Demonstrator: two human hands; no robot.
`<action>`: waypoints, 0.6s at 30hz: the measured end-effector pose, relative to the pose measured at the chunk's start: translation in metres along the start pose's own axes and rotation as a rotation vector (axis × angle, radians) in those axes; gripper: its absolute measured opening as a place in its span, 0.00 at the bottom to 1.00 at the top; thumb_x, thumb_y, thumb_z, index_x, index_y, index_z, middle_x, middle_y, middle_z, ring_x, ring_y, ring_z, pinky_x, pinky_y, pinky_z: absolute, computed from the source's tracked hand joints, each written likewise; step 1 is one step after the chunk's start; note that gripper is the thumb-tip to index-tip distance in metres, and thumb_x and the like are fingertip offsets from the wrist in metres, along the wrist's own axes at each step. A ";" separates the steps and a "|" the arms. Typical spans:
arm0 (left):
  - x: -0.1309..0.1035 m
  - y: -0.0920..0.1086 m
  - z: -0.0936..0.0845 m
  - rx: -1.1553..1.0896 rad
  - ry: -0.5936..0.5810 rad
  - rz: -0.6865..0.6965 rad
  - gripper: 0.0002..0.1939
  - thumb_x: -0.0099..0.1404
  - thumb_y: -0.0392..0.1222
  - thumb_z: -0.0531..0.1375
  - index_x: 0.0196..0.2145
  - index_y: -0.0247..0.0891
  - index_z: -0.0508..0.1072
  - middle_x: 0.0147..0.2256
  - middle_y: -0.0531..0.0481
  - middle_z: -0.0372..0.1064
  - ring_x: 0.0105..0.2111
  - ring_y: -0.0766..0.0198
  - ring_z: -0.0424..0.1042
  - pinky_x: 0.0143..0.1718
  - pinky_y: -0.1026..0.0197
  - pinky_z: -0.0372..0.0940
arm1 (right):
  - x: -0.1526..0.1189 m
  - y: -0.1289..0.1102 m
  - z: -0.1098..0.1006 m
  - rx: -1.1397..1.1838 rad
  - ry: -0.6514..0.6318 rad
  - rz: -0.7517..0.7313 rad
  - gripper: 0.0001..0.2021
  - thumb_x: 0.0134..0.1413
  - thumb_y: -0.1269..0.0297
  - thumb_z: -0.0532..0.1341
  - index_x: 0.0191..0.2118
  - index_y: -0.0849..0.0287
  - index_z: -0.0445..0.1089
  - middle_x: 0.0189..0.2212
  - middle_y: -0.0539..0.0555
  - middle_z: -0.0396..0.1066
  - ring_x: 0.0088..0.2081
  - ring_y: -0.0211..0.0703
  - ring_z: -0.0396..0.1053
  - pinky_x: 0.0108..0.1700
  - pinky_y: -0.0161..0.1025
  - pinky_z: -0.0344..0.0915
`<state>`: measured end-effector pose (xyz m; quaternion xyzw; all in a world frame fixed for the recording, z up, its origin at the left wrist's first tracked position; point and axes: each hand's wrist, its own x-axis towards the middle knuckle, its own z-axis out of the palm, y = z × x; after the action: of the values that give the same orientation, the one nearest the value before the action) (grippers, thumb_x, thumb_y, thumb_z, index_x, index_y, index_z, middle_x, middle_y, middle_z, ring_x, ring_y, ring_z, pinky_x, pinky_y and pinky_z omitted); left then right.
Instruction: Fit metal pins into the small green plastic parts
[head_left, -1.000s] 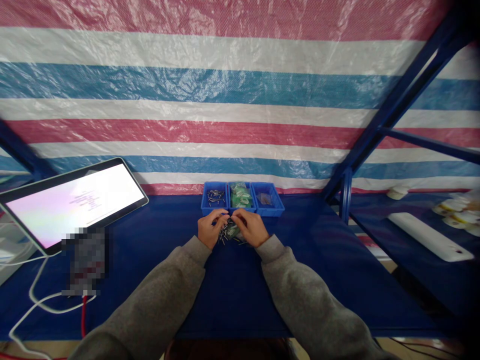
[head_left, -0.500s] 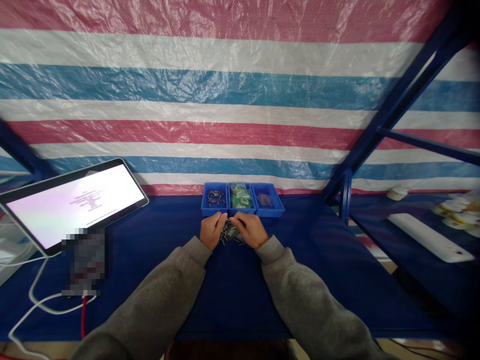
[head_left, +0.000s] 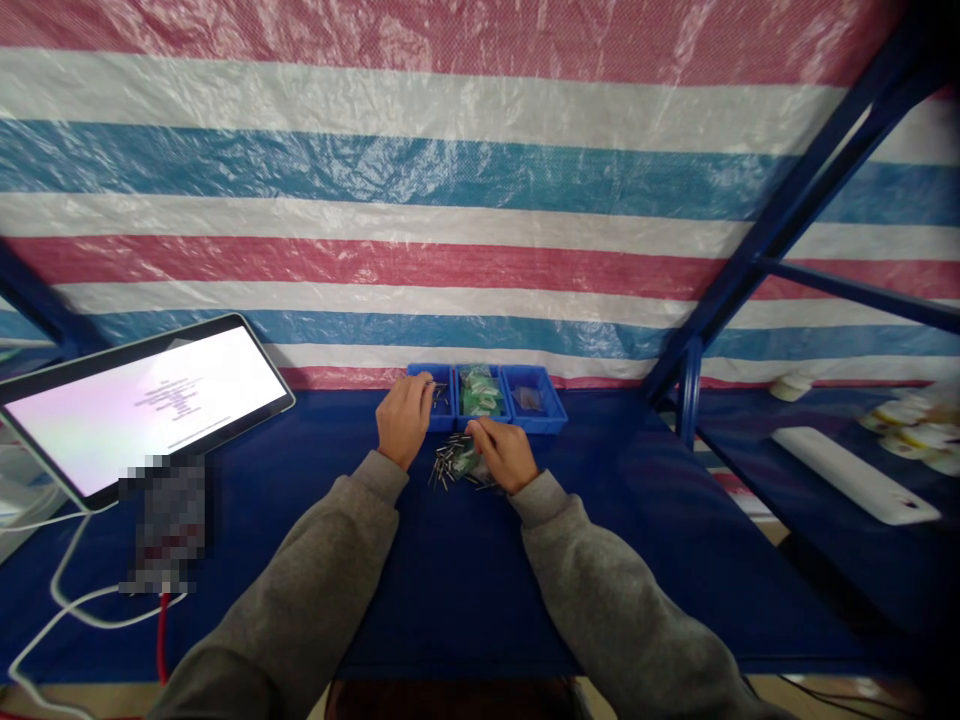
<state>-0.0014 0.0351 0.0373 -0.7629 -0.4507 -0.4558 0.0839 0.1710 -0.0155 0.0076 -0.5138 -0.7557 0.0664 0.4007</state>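
My left hand (head_left: 403, 418) reaches over the left blue bin (head_left: 451, 412), its fingers closed together at the bin's near left side. Whatever it pinches is too small to make out. Inside that bin lie dark, thin metal pieces (head_left: 441, 394). My right hand (head_left: 508, 455) is closed just in front of the middle bin, thumb and fingertips pressed together; I cannot make out what is between them. Between the hands, a loose pile of slim metal pieces (head_left: 445, 462) lies on the blue table, with a green-and-clear plastic packet (head_left: 466, 461) partly hidden by my right hand.
The middle bin holds green plastic packets (head_left: 481, 392); the right blue bin (head_left: 553, 412) has a small clear packet (head_left: 527, 399). A tablet-like screen (head_left: 150, 410) and white cables (head_left: 64, 590) are at left. A white bar (head_left: 855, 475) lies on the surface at right.
My left hand has moved up and left, from the pile to the left bin. My right hand has stayed nearly in place. More of the metal pile shows now.
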 end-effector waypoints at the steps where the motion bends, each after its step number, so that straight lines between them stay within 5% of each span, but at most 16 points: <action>1: 0.001 -0.001 0.000 0.049 -0.034 -0.016 0.15 0.66 0.42 0.48 0.47 0.37 0.66 0.38 0.45 0.69 0.39 0.61 0.67 0.40 0.63 0.59 | 0.000 0.001 0.001 -0.004 -0.003 -0.006 0.20 0.63 0.57 0.45 0.29 0.58 0.68 0.21 0.51 0.67 0.26 0.37 0.66 0.32 0.32 0.58; 4: -0.003 -0.003 0.001 0.153 -0.162 -0.062 0.17 0.66 0.40 0.48 0.52 0.40 0.62 0.43 0.45 0.68 0.38 0.61 0.69 0.35 0.64 0.60 | 0.000 0.003 0.004 -0.017 -0.002 -0.012 0.19 0.63 0.57 0.46 0.28 0.58 0.68 0.22 0.52 0.68 0.27 0.38 0.67 0.32 0.32 0.58; 12: -0.020 -0.002 -0.004 0.143 -0.595 0.101 0.08 0.63 0.42 0.52 0.33 0.41 0.70 0.33 0.50 0.69 0.32 0.64 0.68 0.31 0.65 0.58 | 0.000 0.006 0.006 -0.050 0.012 -0.008 0.17 0.61 0.59 0.48 0.29 0.58 0.69 0.23 0.52 0.70 0.27 0.38 0.67 0.32 0.33 0.57; 18: -0.026 -0.004 -0.003 0.181 -0.707 0.056 0.06 0.59 0.43 0.56 0.31 0.41 0.71 0.33 0.50 0.69 0.31 0.63 0.69 0.30 0.63 0.58 | 0.000 0.006 0.007 -0.069 0.008 -0.003 0.16 0.61 0.59 0.49 0.28 0.58 0.69 0.22 0.51 0.69 0.25 0.37 0.66 0.31 0.33 0.56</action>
<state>-0.0110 0.0192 0.0179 -0.8749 -0.4694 -0.1196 0.0027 0.1708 -0.0105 0.0003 -0.5265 -0.7567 0.0374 0.3858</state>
